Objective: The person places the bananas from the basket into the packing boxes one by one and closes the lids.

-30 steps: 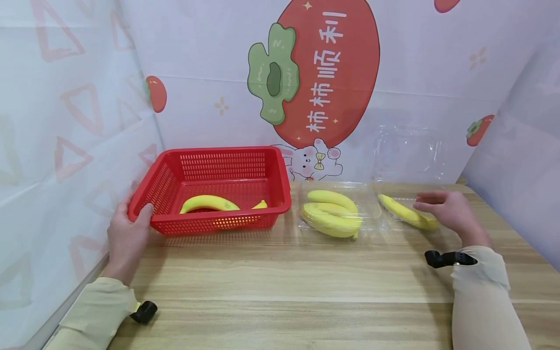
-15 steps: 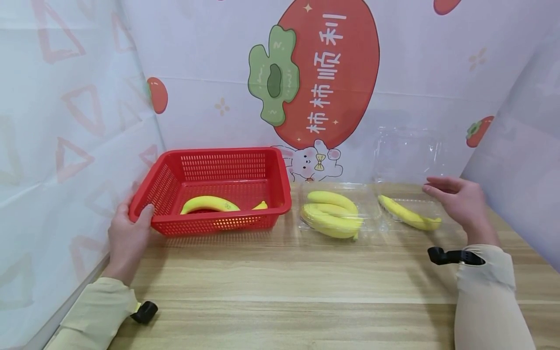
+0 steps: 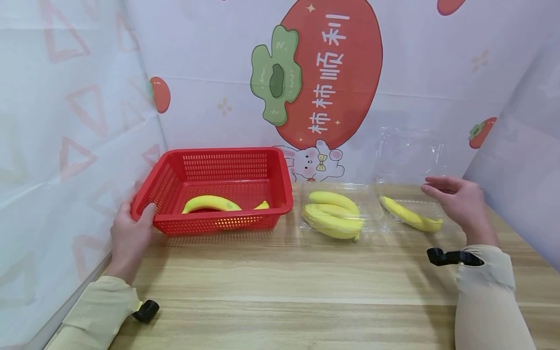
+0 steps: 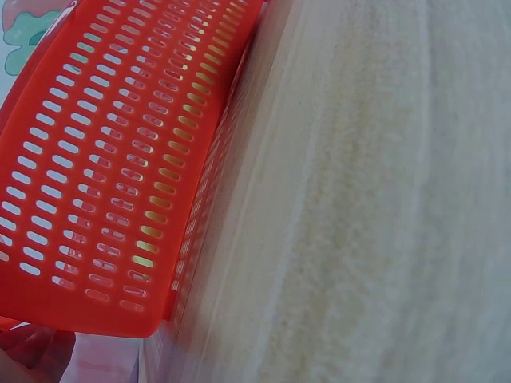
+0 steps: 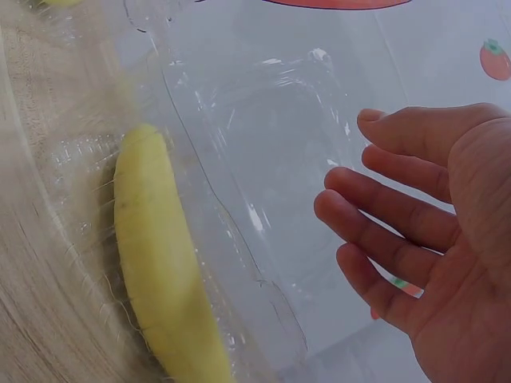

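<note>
My left hand (image 3: 131,236) grips the left front corner of a red plastic basket (image 3: 223,224), thumb over the rim. Inside the basket lie a banana (image 3: 212,202) and the tip of another; the front wall hides the rest. My right hand (image 3: 459,204) hovers at the right side of an open clear plastic clamshell box (image 3: 409,150), its lid raised against the backdrop. One banana (image 3: 409,215) lies in that box. In the right wrist view the fingers of the right hand (image 5: 415,207) are spread and loosely bent, apart from the banana (image 5: 164,263).
Between basket and open box stands a second clear plastic box (image 3: 367,194) with several bananas (image 3: 332,221) in it. A printed backdrop (image 3: 201,87) rises behind, with cloth walls at left and right. The wooden table (image 3: 284,287) stretches out in front.
My right hand has drawn back to the right, away from the banana in the open box, and then held still. The left hand keeps its grip on the basket.
</note>
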Demonstrator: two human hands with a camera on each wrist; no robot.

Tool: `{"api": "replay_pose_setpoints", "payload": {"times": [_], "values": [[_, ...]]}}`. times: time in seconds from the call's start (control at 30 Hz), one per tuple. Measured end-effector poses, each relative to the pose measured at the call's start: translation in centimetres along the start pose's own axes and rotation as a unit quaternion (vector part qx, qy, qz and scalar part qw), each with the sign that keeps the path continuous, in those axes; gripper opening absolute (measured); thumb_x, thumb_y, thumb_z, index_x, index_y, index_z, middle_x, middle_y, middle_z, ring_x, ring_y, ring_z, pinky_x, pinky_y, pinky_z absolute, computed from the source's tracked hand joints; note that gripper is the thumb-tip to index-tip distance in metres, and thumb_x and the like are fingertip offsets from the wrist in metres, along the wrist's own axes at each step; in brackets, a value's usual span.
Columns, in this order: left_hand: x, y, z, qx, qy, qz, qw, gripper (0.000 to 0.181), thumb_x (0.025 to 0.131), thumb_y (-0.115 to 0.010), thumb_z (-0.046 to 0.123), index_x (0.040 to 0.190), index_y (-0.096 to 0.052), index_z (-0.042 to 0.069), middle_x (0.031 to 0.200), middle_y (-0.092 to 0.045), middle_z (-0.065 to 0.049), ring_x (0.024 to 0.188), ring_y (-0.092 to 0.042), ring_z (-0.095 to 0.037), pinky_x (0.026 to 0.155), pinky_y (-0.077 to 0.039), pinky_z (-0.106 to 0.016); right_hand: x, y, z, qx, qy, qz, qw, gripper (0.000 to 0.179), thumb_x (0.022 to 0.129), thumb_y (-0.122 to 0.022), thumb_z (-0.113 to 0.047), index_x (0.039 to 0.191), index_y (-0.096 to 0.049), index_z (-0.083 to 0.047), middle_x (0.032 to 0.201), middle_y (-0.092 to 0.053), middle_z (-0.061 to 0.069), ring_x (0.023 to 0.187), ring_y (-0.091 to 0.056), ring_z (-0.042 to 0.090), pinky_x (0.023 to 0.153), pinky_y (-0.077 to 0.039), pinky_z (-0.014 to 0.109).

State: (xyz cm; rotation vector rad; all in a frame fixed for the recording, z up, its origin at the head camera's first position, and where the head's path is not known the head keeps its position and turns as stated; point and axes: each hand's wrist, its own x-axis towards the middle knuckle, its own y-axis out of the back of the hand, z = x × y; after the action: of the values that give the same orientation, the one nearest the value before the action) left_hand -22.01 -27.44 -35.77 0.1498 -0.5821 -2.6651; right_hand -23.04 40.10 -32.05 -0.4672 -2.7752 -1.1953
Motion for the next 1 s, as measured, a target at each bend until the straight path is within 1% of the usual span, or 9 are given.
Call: {"api": "replay_pose_setpoints", "payload": {"times": [0.17,0.33,0.53,0.6,0.73,0.9,1.0], "values": [[0.0,0.0,0.0,-0.002,-0.001,0.001,1.0000,0.077,0.109,-0.048,0.045,0.173,-0.010,0.026,0.175,-0.030,-0.010,0.150,-0.042,-0.038,0.114,-0.048,-0.060,0.1,-0.1,-0.1,-0.006,0.006,0.001,1.0000,0.068,0.097,-0.071,-0.058,0.140,-0.067,-0.006,0.085,-0.055,-0.050,0.084,-0.053,-0.024,0.071,-0.047,0.007],[0.0,0.0,0.1,-0.003,0.001,0.002,1.0000,0.078,0.108,-0.048,0.046,0.173,-0.011,0.024,0.175,-0.032,-0.011,0.150,-0.043,-0.038,0.116,-0.047,-0.060,0.2,0.0,-0.1,-0.016,0.002,-0.014,0.9998,0.069,0.098,-0.068,-0.059,0.143,-0.065,-0.007,0.086,-0.054,-0.050,0.085,-0.051,-0.022,0.069,-0.047,0.010],[-0.1,-0.1,0.1,-0.002,-0.010,0.007,0.9999,0.077,0.108,-0.049,0.045,0.173,-0.013,0.025,0.175,-0.032,-0.010,0.150,-0.043,-0.038,0.115,-0.048,-0.060,0.3,-0.2,-0.2,-0.027,0.004,-0.022,0.9994,0.071,0.099,-0.065,-0.059,0.146,-0.062,-0.006,0.086,-0.053,-0.050,0.086,-0.049,-0.022,0.069,-0.047,0.013],[-0.1,-0.1,0.1,-0.002,-0.012,0.007,0.9999,0.077,0.108,-0.049,0.045,0.173,-0.013,0.024,0.174,-0.032,-0.011,0.149,-0.043,-0.038,0.116,-0.047,-0.060,0.3,-0.2,-0.2,-0.025,0.009,-0.019,0.9995,0.070,0.100,-0.065,-0.058,0.146,-0.062,-0.005,0.090,-0.056,-0.048,0.085,-0.049,-0.024,0.069,-0.047,0.012],[-0.1,-0.1,0.0,-0.005,-0.011,0.004,0.9999,0.077,0.108,-0.048,0.045,0.173,-0.012,0.022,0.174,-0.032,-0.012,0.150,-0.044,-0.040,0.116,-0.046,-0.061,0.4,-0.4,-0.3,-0.004,0.017,-0.014,0.9998,0.067,0.101,-0.067,-0.053,0.147,-0.061,-0.005,0.089,-0.060,-0.047,0.083,-0.053,-0.026,0.069,-0.046,0.009],[-0.1,-0.1,-0.1,-0.003,-0.010,0.008,0.9999,0.077,0.108,-0.048,0.044,0.173,-0.013,0.021,0.173,-0.034,-0.014,0.149,-0.045,-0.039,0.116,-0.046,-0.061,0.5,-0.7,-1.1,0.043,-0.005,-0.022,0.9988,0.066,0.100,-0.068,-0.054,0.151,-0.059,-0.012,0.086,-0.066,-0.042,0.086,-0.060,-0.021,0.073,-0.045,0.008],[-0.2,-0.1,0.0,-0.004,-0.009,0.010,0.9999,0.077,0.108,-0.048,0.044,0.173,-0.014,0.020,0.172,-0.038,-0.014,0.147,-0.047,-0.037,0.116,-0.047,-0.059,0.5,-0.9,-1.7,0.063,-0.004,-0.023,0.9978,0.065,0.100,-0.069,-0.053,0.151,-0.059,-0.014,0.087,-0.068,-0.039,0.087,-0.063,-0.017,0.075,-0.046,0.007]]}}
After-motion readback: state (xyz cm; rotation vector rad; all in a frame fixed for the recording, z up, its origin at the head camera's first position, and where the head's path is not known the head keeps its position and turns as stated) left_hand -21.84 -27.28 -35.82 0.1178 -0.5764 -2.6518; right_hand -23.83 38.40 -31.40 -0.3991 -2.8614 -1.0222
